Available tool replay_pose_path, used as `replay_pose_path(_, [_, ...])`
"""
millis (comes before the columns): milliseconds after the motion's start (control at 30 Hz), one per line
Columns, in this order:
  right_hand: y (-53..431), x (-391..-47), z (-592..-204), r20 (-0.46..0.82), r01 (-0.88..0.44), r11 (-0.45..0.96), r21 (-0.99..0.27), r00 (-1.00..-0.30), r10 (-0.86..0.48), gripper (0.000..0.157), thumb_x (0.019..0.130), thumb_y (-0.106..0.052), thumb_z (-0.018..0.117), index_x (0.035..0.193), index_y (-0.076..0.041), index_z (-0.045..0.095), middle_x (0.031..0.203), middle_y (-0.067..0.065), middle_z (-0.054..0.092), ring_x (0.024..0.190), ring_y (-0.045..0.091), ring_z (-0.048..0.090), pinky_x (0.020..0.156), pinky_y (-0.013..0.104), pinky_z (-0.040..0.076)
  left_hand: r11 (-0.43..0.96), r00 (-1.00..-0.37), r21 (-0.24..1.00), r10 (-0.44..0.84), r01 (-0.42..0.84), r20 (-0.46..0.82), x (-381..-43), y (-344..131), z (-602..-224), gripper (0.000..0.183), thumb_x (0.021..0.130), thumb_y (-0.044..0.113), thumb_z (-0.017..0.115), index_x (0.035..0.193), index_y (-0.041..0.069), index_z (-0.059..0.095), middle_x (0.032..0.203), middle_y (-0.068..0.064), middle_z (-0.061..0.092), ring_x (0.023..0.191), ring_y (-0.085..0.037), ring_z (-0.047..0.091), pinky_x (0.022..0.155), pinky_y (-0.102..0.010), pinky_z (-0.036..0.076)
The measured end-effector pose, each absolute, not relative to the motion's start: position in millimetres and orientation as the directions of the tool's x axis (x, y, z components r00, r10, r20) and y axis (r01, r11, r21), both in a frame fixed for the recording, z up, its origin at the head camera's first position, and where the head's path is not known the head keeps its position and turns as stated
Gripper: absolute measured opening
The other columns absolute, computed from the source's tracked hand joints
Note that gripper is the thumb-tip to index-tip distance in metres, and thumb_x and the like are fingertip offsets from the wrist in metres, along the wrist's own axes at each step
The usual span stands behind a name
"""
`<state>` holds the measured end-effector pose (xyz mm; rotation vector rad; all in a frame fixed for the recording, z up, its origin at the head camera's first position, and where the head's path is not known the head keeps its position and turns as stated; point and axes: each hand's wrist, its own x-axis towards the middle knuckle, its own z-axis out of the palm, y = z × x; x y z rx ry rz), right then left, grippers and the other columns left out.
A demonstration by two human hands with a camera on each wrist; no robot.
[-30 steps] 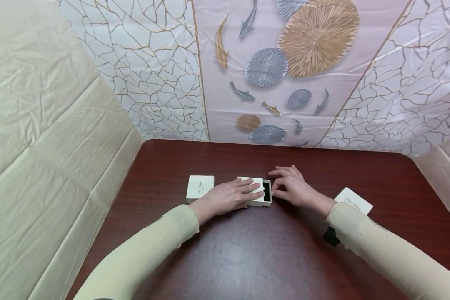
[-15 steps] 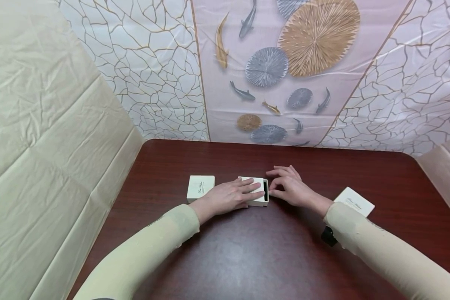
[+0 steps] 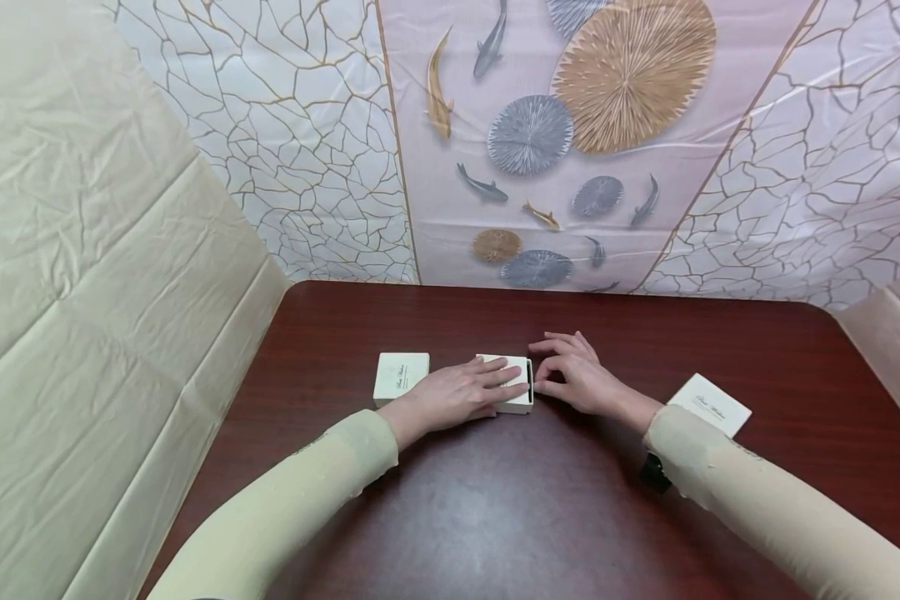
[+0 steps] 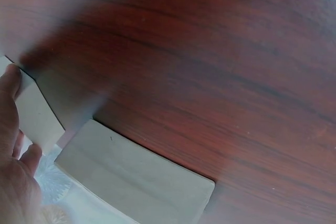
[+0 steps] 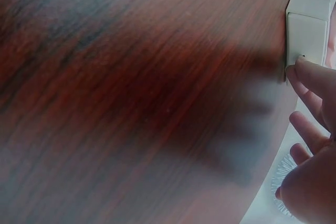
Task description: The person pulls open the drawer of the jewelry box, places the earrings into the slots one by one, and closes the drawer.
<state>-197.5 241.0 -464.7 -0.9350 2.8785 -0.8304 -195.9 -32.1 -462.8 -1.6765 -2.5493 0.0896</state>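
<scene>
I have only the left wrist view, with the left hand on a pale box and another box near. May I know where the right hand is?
Observer: The right hand is at the right end of that held box, fingertips touching it.

Operator: Is it completely closed?

Observer: Not completely; the head view shows a thin dark gap at that end.

Operator: What else is on the table?

Observer: One pale printed piece, partly hidden by the right sleeve.

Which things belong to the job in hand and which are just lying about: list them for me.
In the job:
middle box
its drawer, nearly closed
left grip, on that box
right grip, at the drawer's end

Lying about, it seems:
left box
right box, set at an angle
</scene>
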Motion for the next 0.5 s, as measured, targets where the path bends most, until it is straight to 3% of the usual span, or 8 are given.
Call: replay_pose_path(500, [236.8,-199.4,-465.9,0.144,-0.538,0.681,-0.497,-0.825,-0.547,0.022,0.092,-0.013,0.083,0.076,-0.023,0.072,0.143,0.021,0.064,0.149,0.049,0.039,0.12,0.08,0.012,0.382,-0.377,-0.065,0.923,0.922,0.08,-198.0,-34.3,-465.2,0.058,0.107,0.031,0.067,0.162,0.022,0.05,0.166,-0.007,0.048,0.156,-0.026,0.041,0.125,-0.044,0.037])
